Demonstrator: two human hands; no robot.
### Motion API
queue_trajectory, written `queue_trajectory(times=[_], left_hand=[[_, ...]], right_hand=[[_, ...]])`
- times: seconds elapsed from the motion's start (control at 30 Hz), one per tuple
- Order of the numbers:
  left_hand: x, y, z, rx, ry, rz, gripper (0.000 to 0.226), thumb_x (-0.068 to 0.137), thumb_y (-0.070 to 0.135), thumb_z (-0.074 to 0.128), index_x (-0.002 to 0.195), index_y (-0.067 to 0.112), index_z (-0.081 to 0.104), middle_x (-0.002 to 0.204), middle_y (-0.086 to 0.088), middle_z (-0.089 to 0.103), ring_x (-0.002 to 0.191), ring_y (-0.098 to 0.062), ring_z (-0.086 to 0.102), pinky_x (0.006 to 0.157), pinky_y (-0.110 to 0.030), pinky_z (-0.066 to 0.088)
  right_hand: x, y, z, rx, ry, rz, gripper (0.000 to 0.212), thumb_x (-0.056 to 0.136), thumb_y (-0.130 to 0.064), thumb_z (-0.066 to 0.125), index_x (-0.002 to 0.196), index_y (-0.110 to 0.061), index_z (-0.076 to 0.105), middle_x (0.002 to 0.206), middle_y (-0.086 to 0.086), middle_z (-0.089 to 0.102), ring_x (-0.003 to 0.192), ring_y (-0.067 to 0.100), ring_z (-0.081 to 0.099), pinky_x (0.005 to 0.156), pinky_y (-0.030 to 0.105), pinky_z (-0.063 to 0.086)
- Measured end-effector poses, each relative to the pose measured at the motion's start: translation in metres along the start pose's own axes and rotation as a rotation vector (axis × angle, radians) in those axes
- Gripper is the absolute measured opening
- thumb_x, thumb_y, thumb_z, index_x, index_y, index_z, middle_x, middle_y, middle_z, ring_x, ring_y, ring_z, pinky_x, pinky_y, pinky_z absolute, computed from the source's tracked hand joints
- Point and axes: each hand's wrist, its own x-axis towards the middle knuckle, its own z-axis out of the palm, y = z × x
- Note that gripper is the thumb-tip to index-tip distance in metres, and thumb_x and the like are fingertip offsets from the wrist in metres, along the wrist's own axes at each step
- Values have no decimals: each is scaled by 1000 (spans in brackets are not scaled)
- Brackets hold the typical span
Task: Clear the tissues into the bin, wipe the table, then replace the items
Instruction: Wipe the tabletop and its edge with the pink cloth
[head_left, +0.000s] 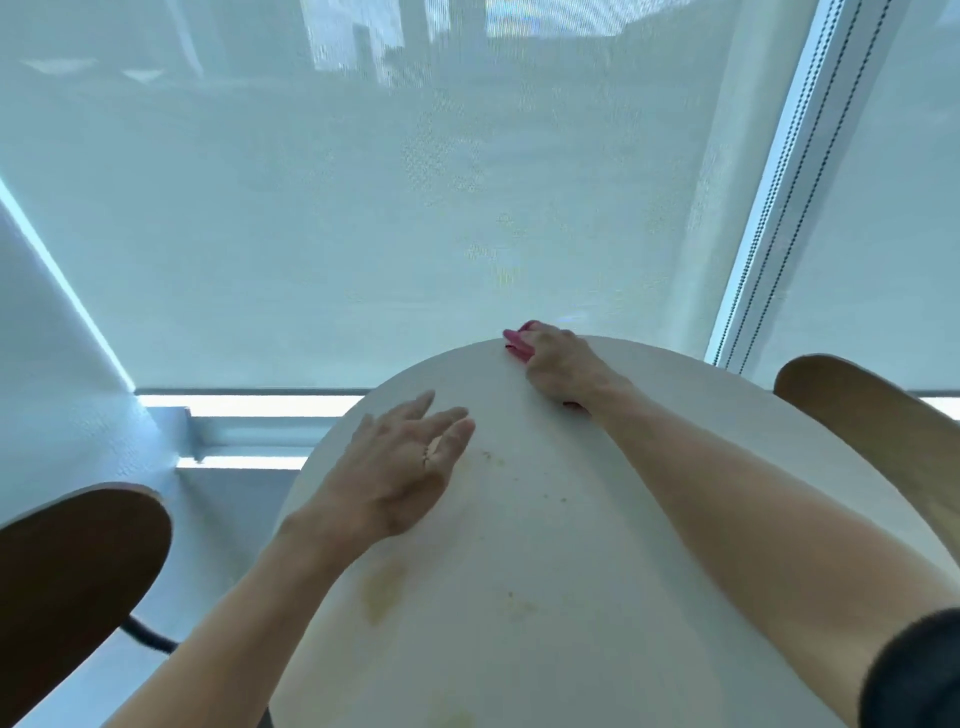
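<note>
pressing a pink cloth at the table far edge, right hand fingers curled; left hand fingers spread flat

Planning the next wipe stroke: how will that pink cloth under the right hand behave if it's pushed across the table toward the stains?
The pink cloth looks soft and bunched under the right hand, so it will probably crumple rather than slide flat. It seems light; without palm pressure it may skip the yellowish stains. At the table rim, it could drop off.
</note>
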Motion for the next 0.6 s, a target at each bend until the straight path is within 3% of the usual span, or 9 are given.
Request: queue_trajectory(times=[0.13, 0.2, 0.37, 0.4, 0.43, 0.47, 0.5, 0.57, 0.6], left_hand=[[-19, -7, 1, -26, 43, -33, 53, 95, 61, 21, 140, 44, 44, 159, 8, 27, 147, -9, 20, 120, -35, 14], [-30, -15, 2, -26, 51, -61, 61, 90, 68, 17, 139, 43, 46, 156, 8, 34, 146, -9, 22, 119, -35, 19], [-58, -24, -2, 29, 81, -203, 55, 95, 61, 21, 134, 39, 52, 147, 7, 43, 139, -13, 32, 110, -37, 31], [-63, -24, -3, 42, 86, -212, 54, 95, 60, 21, 131, 37, 55, 142, 8, 46, 135, -14, 36, 106, -37, 35], [-67, -23, -4, 50, 89, -219, 54, 96, 59, 21, 127, 35, 58, 138, 7, 48, 131, -15, 39, 103, -37, 37], [-71, -23, -4, 55, 89, -228, 53, 97, 57, 21, 122, 32, 61, 134, 6, 50, 128, -15, 41, 100, -36, 38], [-74, -23, -5, 58, 88, -237, 53, 98, 56, 22, 119, 30, 62, 131, 5, 51, 126, -15, 42, 98, -35, 38], [-79, -22, -4, 64, 88, -236, 51, 99, 54, 23, 115, 27, 63, 130, 4, 52, 125, -16, 42, 95, -34, 37], [-81, -21, -4, 64, 90, -230, 50, 100, 53, 23, 115, 27, 63, 130, 4, 52, 125, -15, 42, 93, -33, 36]], right_hand=[[-4, -25, 11, 61, -51, -76, 39, 95, -35, 40, 128, -27, 60, 134, -6, 61, 125, 21, 53, 108, 35, 41], [-8, -35, 15, 91, -75, -99, 40, 92, -29, 37, 124, -27, 62, 129, -4, 64, 121, 22, 56, 104, 35, 44], [-26, -63, 25, 168, -127, -221, 50, 93, -3, 37, 127, -27, 65, 124, -16, 58, 110, 7, 53, 87, 5, 38], [-26, -66, 29, 181, -128, -242, 53, 89, -4, 38, 123, -32, 67, 128, -13, 60, 111, 11, 57, 94, 12, 44], [-28, -69, 32, 187, -128, -259, 55, 85, -6, 37, 117, -38, 69, 129, -7, 62, 111, 18, 62, 96, 28, 51], [-31, -72, 34, 187, -138, -273, 55, 81, -9, 37, 113, -40, 70, 128, -3, 64, 108, 23, 64, 93, 41, 55], [-32, -74, 38, 185, -150, -293, 55, 79, -10, 37, 111, -40, 70, 128, -2, 64, 108, 25, 64, 91, 43, 55], [-40, -81, 40, 165, -163, -346, 54, 82, -4, 39, 114, -34, 72, 133, -5, 62, 101, 17, 65, 84, 23, 54], [-44, -83, 42, 160, -162, -364, 54, 83, -2, 40, 116, -31, 71, 134, -6, 62, 91, 14, 65, 73, 16, 52]])
